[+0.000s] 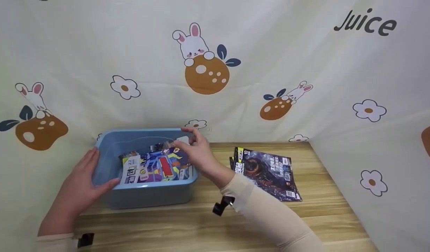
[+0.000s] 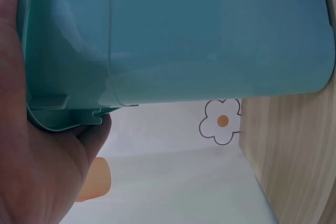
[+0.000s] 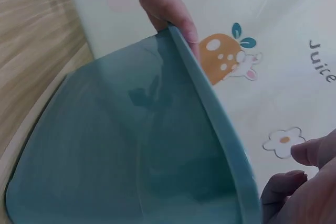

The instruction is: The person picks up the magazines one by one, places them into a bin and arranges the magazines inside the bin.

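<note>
left hand (image 1: pixel 80 185): flat against the left outer wall of the blue plastic bin (image 1: pixel 148 194), fingers straight and together, thumb lying along the front left corner; pressing, not curled round anything. in the left wrist view, palm (image 2: pixel 37 161) under the bin's rim lip.

right hand (image 1: pixel 197 154): reaching over the bin's right rim near the far right corner, fingers loosely bent over the top of the magazines; whether pinching a magazine edge or only touching, cannot tell. in the right wrist view, only fingertips (image 3: pixel 310 153) beside the rim, holding nothing visible there.

blue plastic bin: rectangular tub, upright on the wooden worktop (image 1: pixel 208 224), at its left end, close against the curtain; seen from outside in the left wrist view (image 2: pixel 199 35), from the inside wall in the right wrist view (image 3: pixel 131 145).

magazines in the bin (image 1: pixel 155 168): colourful covers, leaning at a tilt, top one with blue, purple and red print and a white corner panel.

dark magazines (image 1: pixel 265 171): small stack lying flat on the worktop, right of the bin, near but apart from it, slightly fanned.

backdrop: cream curtain (image 1: pixel 271 52) with rabbits, oranges, flowers and the word "juice", covering the back and both sides.

sleeves: beige, with black clips at both wrists.
</note>
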{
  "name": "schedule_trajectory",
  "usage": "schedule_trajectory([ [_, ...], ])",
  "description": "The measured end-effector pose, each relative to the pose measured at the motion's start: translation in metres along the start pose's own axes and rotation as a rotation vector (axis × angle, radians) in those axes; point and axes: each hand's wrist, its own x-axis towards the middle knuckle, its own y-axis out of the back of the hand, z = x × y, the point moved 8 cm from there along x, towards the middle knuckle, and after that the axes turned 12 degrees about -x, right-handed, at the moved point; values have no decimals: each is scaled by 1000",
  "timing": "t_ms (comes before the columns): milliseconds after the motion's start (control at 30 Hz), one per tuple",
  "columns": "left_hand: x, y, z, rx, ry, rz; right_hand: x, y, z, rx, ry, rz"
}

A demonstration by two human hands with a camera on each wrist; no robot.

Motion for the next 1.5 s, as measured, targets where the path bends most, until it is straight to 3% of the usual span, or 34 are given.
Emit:
schedule_trajectory([
  [133, 2, 2, 2, -5, -2, 6, -6, 45, 14, -82, 62, 32],
  [267, 3, 3, 4, -5, -3, 7, -17, 100, 54, -249, 92, 75],
  [567, 2, 6, 6, 1, -2, 17, -51, 215, 170, -581, -55, 154],
  [667, 1, 6, 6, 1, -4, 13, -65, 248, 196, -696, -109, 204],
  [800, 1, 4, 3, -2, 1, 9, -83, 282, 218, -769, -193, 242],
  [1100, 3, 0, 0, 3, 17, -4, -101, 315, 246, -725, -351, 206],
  [1400, 0, -1, -1, 7, 12, -11, -99, 304, 250, -743, -407, 129],
  [1500, 0, -2, -2, 0, 11, -12, -97, 303, 250, -798, -424, 111],
])
